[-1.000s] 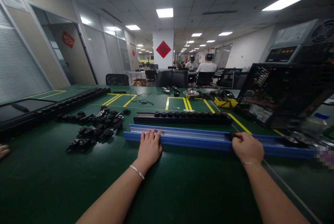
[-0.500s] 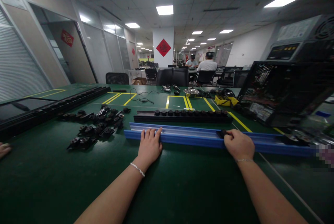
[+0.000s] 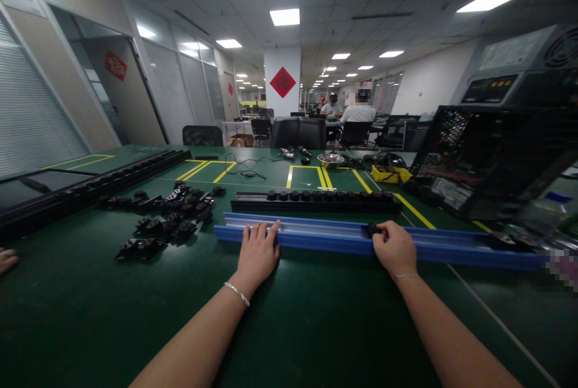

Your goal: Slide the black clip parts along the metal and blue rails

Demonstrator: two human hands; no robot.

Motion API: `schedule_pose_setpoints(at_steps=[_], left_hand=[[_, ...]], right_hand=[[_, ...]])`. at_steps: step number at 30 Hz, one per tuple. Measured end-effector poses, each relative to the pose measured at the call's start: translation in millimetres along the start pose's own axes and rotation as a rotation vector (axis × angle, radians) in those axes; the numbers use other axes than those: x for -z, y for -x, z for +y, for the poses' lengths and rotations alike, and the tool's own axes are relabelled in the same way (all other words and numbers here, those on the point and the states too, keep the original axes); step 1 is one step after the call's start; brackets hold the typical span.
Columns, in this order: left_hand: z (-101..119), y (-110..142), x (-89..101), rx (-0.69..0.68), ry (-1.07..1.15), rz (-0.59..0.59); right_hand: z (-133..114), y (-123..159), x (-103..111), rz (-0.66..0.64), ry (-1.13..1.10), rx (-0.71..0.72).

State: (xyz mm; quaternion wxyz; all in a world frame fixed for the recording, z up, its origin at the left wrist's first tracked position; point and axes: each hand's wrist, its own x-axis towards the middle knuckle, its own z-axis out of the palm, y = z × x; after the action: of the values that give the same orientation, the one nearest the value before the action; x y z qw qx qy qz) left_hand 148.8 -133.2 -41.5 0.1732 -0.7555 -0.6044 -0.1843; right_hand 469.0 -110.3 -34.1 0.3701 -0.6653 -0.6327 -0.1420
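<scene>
A long blue rail with an open channel lies crosswise in front of me on the green table. My left hand is hooked over its near wall close to the left end, the fingertips reaching into the channel. Toward the right, my right hand pinches a small black part that sits in the channel; the fingers partly hide it. More black parts lie in the rail's right end. Just behind the blue rail is a black rail, with a row of round black pieces along it.
Loose black parts are heaped to the left, near a long black rail. A metal bowl and yellow item stand farther back. An opened computer case stands right. Another person's hand shows at the left edge.
My right hand has moved left along the blue rail, and the small black part has shifted left with it. My left hand has stayed in place.
</scene>
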Motion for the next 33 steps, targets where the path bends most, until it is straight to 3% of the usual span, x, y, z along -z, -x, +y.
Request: schedule_pose_setpoints(at_steps=[10, 16, 33], left_hand=[[-12, -4, -10.9, 0.019, 0.008, -0.005], [-12, -4, -11.1, 0.017, 0.010, -0.016], [-11, -5, -10.0, 0.019, 0.033, -0.022]], right_hand=[[-4, -3, -7, -0.089, -0.116, 0.066], [-20, 2, -9, -0.139, -0.180, 0.150], [-58, 10, -8, -0.176, -0.078, 0.175]])
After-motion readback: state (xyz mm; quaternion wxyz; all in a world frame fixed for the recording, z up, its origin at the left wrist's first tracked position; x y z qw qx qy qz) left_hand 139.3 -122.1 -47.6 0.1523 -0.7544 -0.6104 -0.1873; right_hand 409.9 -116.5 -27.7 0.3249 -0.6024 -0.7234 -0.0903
